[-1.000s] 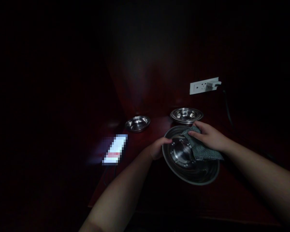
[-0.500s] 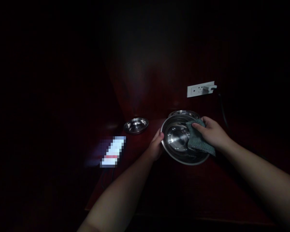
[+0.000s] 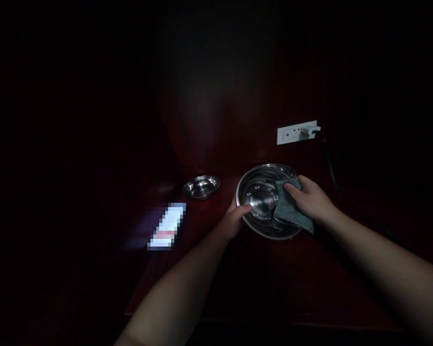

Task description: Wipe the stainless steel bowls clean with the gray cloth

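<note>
A shiny metal bowl (image 3: 261,202) is tilted so that its inside faces me. My left hand (image 3: 235,217) grips its left rim, the thumb over the edge and the other fingers hidden behind. In my right hand (image 3: 312,198) is a grey-green cloth (image 3: 292,209), pinched under the thumb and lying against the bowl's right inner wall. Part of the cloth hangs over the lower right rim. A second, shallower metal bowl (image 3: 202,187) stands on the dark red table to the left, apart from both hands.
A lit, blurred-out phone screen (image 3: 168,226) lies on the left of the table (image 3: 216,293), a thin cable beside it. On the back wall is a white socket panel (image 3: 288,134) with a plug and a hanging cord (image 3: 330,161). The surroundings are very dark.
The held bowl has shifted slightly left and up, now covering most of the metal dish behind it. My left thumb has moved further inside the rim. The cloth has moved slightly left.
</note>
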`<state>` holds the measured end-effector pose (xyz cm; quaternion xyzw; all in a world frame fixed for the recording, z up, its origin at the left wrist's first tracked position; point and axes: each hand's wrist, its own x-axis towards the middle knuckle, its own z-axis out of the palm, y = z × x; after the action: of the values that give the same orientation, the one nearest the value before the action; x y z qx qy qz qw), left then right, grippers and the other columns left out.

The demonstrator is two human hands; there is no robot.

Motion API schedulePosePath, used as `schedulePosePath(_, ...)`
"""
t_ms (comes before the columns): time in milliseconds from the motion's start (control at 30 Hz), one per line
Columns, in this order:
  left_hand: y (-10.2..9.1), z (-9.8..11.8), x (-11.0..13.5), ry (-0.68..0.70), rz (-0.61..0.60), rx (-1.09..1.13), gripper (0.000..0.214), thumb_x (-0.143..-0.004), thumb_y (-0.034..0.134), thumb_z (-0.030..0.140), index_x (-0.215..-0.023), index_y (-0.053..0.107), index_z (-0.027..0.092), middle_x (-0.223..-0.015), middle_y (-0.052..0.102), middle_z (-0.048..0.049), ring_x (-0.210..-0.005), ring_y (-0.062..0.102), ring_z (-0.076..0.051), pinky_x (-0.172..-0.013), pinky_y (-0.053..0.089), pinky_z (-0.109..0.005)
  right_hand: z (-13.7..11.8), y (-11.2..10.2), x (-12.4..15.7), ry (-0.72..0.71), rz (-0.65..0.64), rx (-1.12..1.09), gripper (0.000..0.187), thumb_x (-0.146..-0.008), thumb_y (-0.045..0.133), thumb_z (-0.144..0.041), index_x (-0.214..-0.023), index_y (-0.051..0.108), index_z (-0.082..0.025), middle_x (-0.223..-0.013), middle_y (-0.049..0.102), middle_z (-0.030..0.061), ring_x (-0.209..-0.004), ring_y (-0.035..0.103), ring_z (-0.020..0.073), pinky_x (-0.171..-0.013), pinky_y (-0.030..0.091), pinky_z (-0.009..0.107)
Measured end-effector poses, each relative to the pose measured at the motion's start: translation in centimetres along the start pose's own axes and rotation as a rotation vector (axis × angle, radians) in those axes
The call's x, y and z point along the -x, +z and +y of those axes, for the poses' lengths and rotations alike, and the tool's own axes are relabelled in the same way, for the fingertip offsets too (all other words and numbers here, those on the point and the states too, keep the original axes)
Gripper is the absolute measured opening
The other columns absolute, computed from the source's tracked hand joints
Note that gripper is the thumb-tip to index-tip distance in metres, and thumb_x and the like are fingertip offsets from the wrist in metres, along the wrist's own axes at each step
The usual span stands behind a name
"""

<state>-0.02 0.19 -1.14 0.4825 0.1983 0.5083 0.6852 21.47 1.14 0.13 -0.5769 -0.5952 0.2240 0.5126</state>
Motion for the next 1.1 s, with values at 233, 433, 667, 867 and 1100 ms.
schedulePosePath(233,-0.4,0.5,-0.2,-0.060,-0.040,-0.020,0.074,-0.060,0.066,0.025,-0.131,0.046,0.021,-0.117,0.064,-0.0084,-0.105,0.060,-0.030,-0.089,0.045,-0.040,-0.4,0.0,0.2,0.013,-0.077,0.002,0.022,-0.079,0.053,-0.042,-0.090,0.057,-0.023,-0.083,0.066,0.0053,-0.068,0.061,0.0207,-0.057,0.049,0.032)
schedulePosePath(433,-0.8,0.4,-0.2,-0.204,0.012,-0.043,0.068,-0.058,0.066,0.028,-0.124,0.051,0.017,-0.108,0.067,-0.0109,-0.094,0.063,-0.030,-0.078,0.047,-0.038,0.3,-0.3,-0.3,-0.062,-0.119,0.085,0.027,-0.081,0.052,-0.043,-0.098,0.059,-0.022,-0.084,0.067,0.0054,-0.072,0.063,0.0225,-0.064,0.051,0.035)
schedulePosePath(667,-1.2,0.3,-0.2,-0.308,0.023,-0.032,0.049,-0.059,0.067,0.033,-0.103,0.062,0.013,-0.090,0.070,-0.0106,-0.088,0.064,-0.029,-0.079,0.046,-0.039,0.3,-0.4,-0.3,-0.111,-0.184,0.141,0.032,-0.083,0.052,-0.041,-0.106,0.059,-0.021,-0.099,0.068,0.0075,-0.082,0.064,0.0237,-0.075,0.050,0.039)
schedulePosePath(867,-0.5,-0.4,-0.4,-0.202,0.010,0.016,0.048,-0.064,0.068,0.038,-0.105,0.064,0.012,-0.096,0.071,-0.0118,-0.099,0.063,-0.030,-0.090,0.043,-0.040,-0.1,-0.2,-0.2,-0.087,-0.165,0.177,0.031,-0.082,0.053,-0.040,-0.104,0.059,-0.018,-0.096,0.068,0.0081,-0.082,0.063,0.0230,-0.076,0.049,0.038)
schedulePosePath(1100,-0.6,-1.0,-0.6,0.019,0.076,0.039,0.055,-0.074,0.065,0.047,-0.120,0.055,0.019,-0.128,0.059,-0.0086,-0.123,0.050,-0.026,-0.102,0.036,-0.036,0.0,0.0,-0.3,0.010,-0.049,0.122,0.024,-0.079,0.054,-0.040,-0.092,0.060,-0.021,-0.082,0.069,0.0068,-0.071,0.063,0.0226,-0.062,0.050,0.035)
